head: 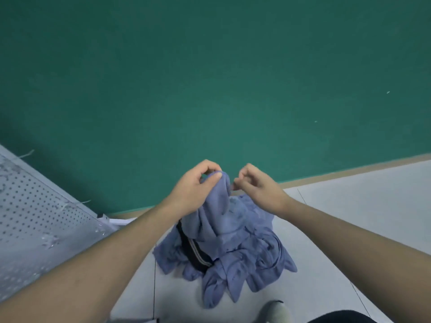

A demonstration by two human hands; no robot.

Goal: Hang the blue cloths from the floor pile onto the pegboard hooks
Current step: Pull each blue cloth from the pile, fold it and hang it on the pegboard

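Blue fabric is seen lifted above a heap on the floor, as one blue cloth (219, 206) is pinched at its top edge by the left hand (193, 187), thumb and forefinger closed on the fold. The right hand (258, 185) is held just beside that same edge, its fingers curled tight; whether a thread or corner is caught between them cannot be told. The cloth is draped down onto the pile of blue cloths (245, 259), which is spread on the pale tiled floor (338, 206). A dark strap with a light stripe (194, 249) is partly buried in the pile. A grey perforated pegboard (35, 213) is seen at the left, slanting across the corner and cut off by the frame's edge; its hooks are too blurred to be made out. A green wall (210, 78) with a tan skirting strip (349, 171) is seen behind. A pale shoe (275, 311) is partly cropped at the bottom edge.
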